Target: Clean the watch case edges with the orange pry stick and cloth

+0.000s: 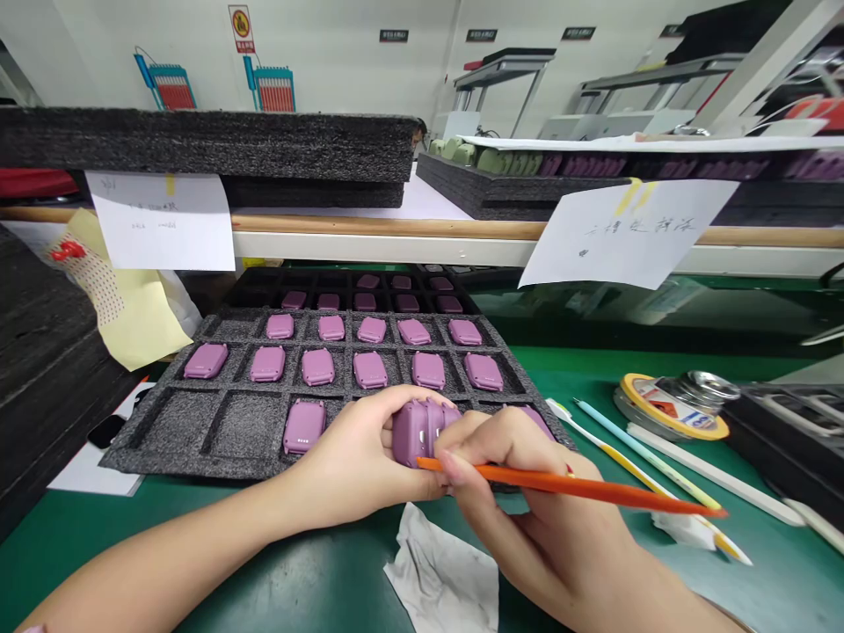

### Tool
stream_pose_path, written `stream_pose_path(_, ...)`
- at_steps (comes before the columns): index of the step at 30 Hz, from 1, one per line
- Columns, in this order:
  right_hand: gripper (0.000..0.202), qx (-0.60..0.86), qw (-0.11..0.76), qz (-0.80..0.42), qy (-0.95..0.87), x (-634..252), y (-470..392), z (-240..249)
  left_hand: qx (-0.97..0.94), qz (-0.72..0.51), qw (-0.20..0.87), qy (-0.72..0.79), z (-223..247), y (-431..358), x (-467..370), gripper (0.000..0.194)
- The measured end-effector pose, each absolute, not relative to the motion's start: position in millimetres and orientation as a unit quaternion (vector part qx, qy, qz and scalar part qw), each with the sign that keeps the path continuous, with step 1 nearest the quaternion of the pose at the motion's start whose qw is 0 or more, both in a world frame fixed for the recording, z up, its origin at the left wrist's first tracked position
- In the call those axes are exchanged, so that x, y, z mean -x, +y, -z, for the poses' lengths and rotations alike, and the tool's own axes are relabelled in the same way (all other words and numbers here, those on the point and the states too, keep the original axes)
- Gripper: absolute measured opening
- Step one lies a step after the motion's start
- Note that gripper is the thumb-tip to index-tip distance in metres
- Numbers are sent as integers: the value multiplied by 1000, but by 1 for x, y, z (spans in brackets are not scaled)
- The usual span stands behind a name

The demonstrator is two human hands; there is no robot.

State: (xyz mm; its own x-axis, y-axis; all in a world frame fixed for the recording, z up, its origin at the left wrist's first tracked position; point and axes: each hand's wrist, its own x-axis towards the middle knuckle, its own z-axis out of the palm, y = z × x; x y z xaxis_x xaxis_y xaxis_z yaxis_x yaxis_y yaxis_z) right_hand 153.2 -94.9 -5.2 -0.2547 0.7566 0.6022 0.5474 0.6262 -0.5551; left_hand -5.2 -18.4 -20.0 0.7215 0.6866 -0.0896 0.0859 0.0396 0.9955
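Observation:
My left hand (369, 448) is closed around a small stack of purple watch cases (412, 433), held above the near edge of the foam tray. An orange stick tool (593, 490) is pinched in my right hand (534, 475), its tip against the side of the cases. My right fingertips also touch the stack and hide part of it. More purple watch cases (305, 426) lie in the compartments of the black foam tray (171, 470). Below my hands, a crumpled white cloth (448, 571) rests on the green table.
To the right lie a light-blue and yellow stick (650, 454), a yellow-white stick (613, 457), a white bar (718, 473) and a roll of tape (709, 428). A shelf edge (396, 246) with hanging paper notes (162, 220) crosses above the tray. Black foam stacks (211, 141) stand on it.

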Motion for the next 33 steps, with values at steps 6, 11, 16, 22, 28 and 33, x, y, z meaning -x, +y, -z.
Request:
stream_pose_path(6,19,419,451,-102,-781,-152,-94,5,-660,-226,654,294,19,-18,5,46)
stream_pose_path(11,18,420,440,-95,-788,-153,-96,1,-664,-223,650,295,18,-18,5,47)
stream_pose_path(16,27,405,434,-84,-801,-151,-97,5,-669,-229,642,295,17,-19,5,50)
stream_pose_path(22,29,394,460,-54,-793,-152,-95,15,-679,-232,631,294,20,-19,5,49)
stream_pose_path(28,28,386,449,-64,-803,-150,-95,17,-675,-237,634,295,22,-19,6,52)
stream_pose_path(33,28,388,474,-56,-788,-149,-94,15,-668,-234,639,302,22,-18,5,50)
